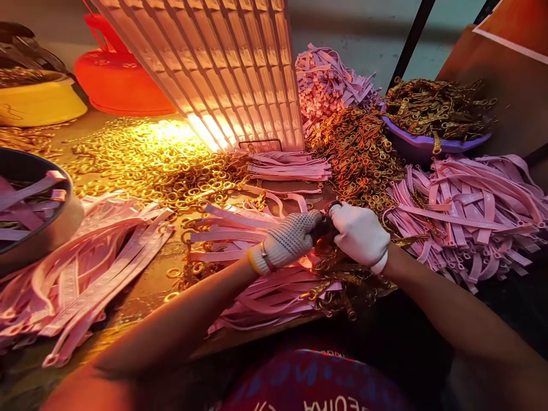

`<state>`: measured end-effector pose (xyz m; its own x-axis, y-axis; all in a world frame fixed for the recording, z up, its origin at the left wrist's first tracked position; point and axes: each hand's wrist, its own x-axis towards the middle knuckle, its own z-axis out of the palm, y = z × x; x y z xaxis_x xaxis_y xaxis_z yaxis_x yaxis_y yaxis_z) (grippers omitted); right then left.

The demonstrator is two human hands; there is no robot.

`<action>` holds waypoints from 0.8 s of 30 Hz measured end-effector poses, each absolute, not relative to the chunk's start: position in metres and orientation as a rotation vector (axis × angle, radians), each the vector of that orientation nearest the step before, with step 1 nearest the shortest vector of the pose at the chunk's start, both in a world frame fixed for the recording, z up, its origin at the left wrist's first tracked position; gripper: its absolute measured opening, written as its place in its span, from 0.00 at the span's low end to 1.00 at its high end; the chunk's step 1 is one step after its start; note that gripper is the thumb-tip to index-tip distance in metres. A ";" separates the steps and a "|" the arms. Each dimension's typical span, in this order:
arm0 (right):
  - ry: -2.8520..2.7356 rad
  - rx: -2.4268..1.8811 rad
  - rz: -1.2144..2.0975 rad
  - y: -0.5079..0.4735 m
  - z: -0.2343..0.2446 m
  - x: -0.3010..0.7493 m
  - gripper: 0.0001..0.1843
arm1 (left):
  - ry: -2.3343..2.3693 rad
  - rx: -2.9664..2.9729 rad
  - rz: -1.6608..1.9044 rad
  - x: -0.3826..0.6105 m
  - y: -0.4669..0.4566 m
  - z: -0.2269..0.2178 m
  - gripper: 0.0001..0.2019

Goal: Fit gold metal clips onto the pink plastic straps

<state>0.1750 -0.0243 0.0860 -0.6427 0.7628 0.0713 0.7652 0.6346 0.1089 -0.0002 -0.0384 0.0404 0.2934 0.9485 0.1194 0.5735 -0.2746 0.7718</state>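
My left hand [291,240], in a grey dotted glove with a yellow cuff, is closed with its fingertips toward the middle. Against it, my right hand [361,235], in a plain white glove, is curled shut. A small dark piece shows between the two hands, too shadowed to name. Beneath them lie pink straps [261,302] in a loose bundle, with brass-coloured metal clasps [363,285] at their right ends. More pink straps [231,228] extend left from under my left hand, near several gold rings [174,273].
A bright lamp behind a ribbed panel [240,74] lights a heap of gold rings [141,154]. Clasps [359,151] are piled right of it, before a purple basin [432,145]. Pink straps [479,211] crowd the right; others [94,262] lie left beside a round container [64,220].
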 end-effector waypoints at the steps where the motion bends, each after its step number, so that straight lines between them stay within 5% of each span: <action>1: -2.818 -1.327 -0.170 -0.024 0.089 0.175 0.14 | 1.320 1.852 0.791 -0.001 -0.039 0.040 0.09; 9: -2.963 -1.543 0.228 -0.022 0.096 0.170 0.18 | 1.322 1.781 0.913 -0.006 -0.055 0.037 0.17; 18: -3.077 -1.353 0.042 -0.027 0.081 0.165 0.14 | 1.314 2.065 0.893 -0.007 -0.053 0.026 0.14; 24: -2.996 -1.373 0.155 -0.022 0.086 0.176 0.14 | 1.433 2.314 0.593 -0.054 -0.043 0.072 0.13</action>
